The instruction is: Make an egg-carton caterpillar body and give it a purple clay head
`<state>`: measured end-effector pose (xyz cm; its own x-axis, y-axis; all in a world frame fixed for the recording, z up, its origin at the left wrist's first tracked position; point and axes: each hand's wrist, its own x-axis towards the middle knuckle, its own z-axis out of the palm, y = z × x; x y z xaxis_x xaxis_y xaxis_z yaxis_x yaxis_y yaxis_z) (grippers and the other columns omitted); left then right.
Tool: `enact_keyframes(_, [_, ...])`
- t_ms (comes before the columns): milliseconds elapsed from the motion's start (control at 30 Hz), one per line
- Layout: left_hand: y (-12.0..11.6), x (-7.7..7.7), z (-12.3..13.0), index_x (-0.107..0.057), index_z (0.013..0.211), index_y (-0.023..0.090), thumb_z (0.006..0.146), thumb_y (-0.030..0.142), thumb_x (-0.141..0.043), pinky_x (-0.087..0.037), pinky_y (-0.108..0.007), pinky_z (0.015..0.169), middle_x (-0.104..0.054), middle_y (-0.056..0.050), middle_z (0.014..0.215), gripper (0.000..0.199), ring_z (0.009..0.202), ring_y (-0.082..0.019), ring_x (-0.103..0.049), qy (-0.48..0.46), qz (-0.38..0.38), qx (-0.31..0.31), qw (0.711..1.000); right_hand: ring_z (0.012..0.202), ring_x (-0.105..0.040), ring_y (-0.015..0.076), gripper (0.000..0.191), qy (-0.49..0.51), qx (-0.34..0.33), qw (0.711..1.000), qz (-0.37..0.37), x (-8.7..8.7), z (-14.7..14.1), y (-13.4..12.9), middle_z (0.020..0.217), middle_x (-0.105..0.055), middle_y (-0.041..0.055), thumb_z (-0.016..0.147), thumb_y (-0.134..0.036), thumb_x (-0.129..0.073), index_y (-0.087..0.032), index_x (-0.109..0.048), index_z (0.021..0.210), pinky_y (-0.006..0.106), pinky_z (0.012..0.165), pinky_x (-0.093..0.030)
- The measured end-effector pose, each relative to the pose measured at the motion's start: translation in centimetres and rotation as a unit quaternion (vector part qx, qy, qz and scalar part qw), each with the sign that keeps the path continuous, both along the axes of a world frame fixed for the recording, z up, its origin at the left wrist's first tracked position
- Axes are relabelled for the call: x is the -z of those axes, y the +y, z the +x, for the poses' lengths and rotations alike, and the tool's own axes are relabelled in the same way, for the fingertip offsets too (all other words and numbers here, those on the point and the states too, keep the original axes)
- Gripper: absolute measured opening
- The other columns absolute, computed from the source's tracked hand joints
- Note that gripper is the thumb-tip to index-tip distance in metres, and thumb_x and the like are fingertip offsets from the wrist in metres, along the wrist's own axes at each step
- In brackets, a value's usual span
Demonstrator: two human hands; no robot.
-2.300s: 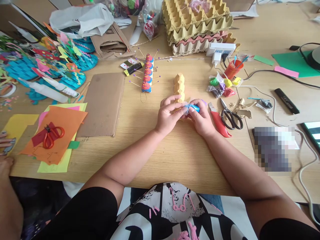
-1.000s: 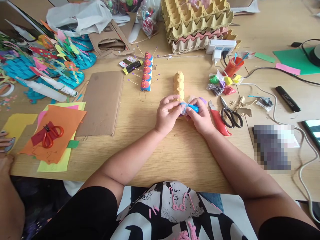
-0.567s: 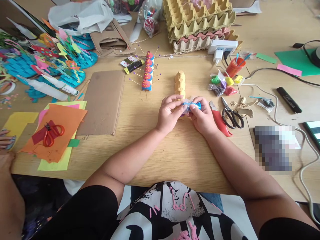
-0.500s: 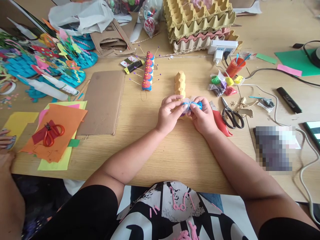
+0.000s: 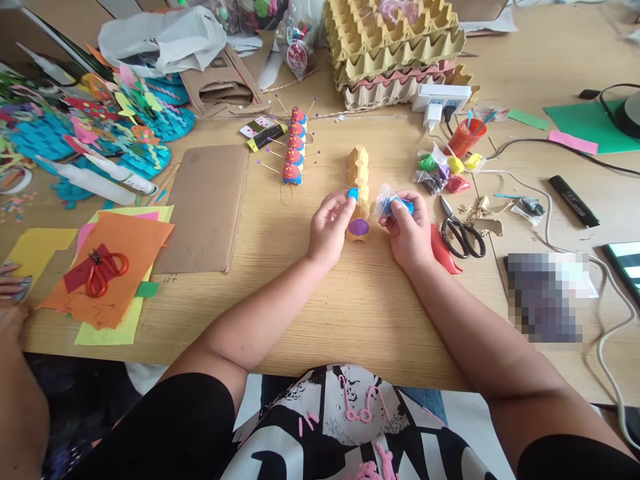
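Between the thumb and fingers of my left hand [image 5: 327, 225] is a small piece of blue clay [image 5: 353, 193]. My right hand [image 5: 411, 230] is closed on a clear plastic bag of blue clay [image 5: 401, 204]. Between and behind the hands lies a yellow egg-carton strip [image 5: 358, 167], a row of bumps with a purple disc [image 5: 359, 227] on its near end. Farther left stands a painted egg-carton caterpillar [image 5: 294, 150] in red and blue, with faces and purple-tipped sticks poking out.
Black-handled scissors [image 5: 461, 237] and a red object [image 5: 444, 252] lie right of my right hand. Bagged coloured clay [image 5: 454, 167] sits behind, near an orange cup [image 5: 467, 137]. Cardboard [image 5: 203, 207] and orange paper [image 5: 125, 237] with red-handled pliers [image 5: 103, 273] lie left. Another person's hand [image 5: 14, 283] rests far left.
My hands have moved apart. A small piece of blue clay is now in my left hand, separate from the bag in my right. The purple disc has come into view.
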<state>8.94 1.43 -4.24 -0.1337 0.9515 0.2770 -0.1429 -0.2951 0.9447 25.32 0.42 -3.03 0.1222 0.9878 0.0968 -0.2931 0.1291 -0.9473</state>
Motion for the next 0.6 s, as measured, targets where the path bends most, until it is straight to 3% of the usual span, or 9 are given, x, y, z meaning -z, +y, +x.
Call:
enact_keyframes(133, [-0.4,-0.1,0.2,-0.076,0.124,0.026,0.089,0.073,-0.076,-0.059,-0.043,0.113,-0.080,-0.007,0.124,0.058,0.120,-0.024,-0.076,0.006,0.004,0.017,1.000,0.068,-0.061,0.0095,0.050,0.032,-0.015,0.999,-0.006,-0.1,0.0,0.0,0.088,-0.064,-0.0053,0.079,-0.060,-0.091,-0.030,-0.057,0.100,0.023,0.068,-0.058])
enact_keyframes(300, [-0.4,0.1,0.3,-0.076,0.123,0.027,0.089,0.069,-0.078,-0.063,-0.034,0.094,-0.081,-0.007,0.123,0.055,0.109,-0.020,-0.078,0.015,0.029,0.041,0.999,0.069,-0.062,0.0101,0.051,0.020,-0.033,0.999,0.007,-0.2,0.0,-0.1,0.088,-0.064,-0.0052,0.080,-0.061,-0.090,-0.030,-0.057,0.103,0.025,0.071,-0.060])
enact_keyframes(600, [-1.3,-0.2,0.1,-0.069,0.134,0.029,0.094,0.067,-0.075,-0.058,-0.039,0.103,-0.079,-0.008,0.124,0.055,0.122,-0.023,-0.073,0.120,0.091,0.004,0.989,0.074,-0.065,0.0115,0.053,0.009,-0.043,0.999,0.016,0.0,-0.1,-0.2,0.090,-0.066,-0.0050,0.077,-0.062,-0.092,-0.032,-0.060,0.106,0.025,0.074,-0.060])
